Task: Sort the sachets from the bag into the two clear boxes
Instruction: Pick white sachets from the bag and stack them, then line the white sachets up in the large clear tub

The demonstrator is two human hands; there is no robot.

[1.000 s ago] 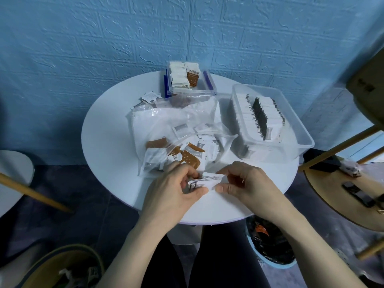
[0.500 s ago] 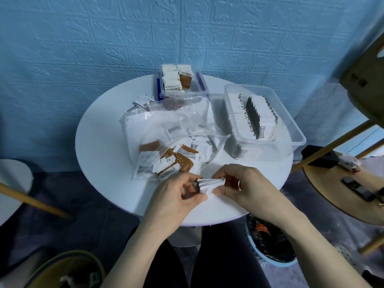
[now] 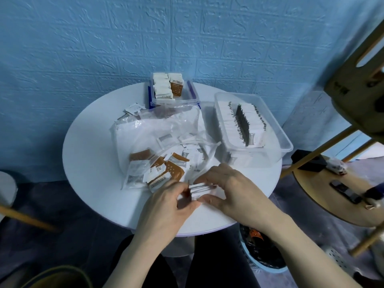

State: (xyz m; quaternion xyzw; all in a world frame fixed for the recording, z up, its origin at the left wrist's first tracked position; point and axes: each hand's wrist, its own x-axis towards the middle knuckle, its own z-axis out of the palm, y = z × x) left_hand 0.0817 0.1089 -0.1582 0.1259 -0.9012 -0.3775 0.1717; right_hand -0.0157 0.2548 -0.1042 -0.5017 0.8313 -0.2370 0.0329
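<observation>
Both hands had barely shifted: left hand (image 3: 166, 206) and right hand (image 3: 230, 190) fingers pinched a sachet stack (image 3: 200, 189) before the bag (image 3: 158, 132); both boxes (image 3: 284, 140) held upright sachets.

Looks like a small home room, perhaps a makeshift work corner: blue brick-embossed wall (image 3: 187, 38) behind, a little round white table (image 3: 93, 163), a wooden side table (image 3: 324, 196) at right, a bin (image 3: 261, 256) tucked underneath
</observation>
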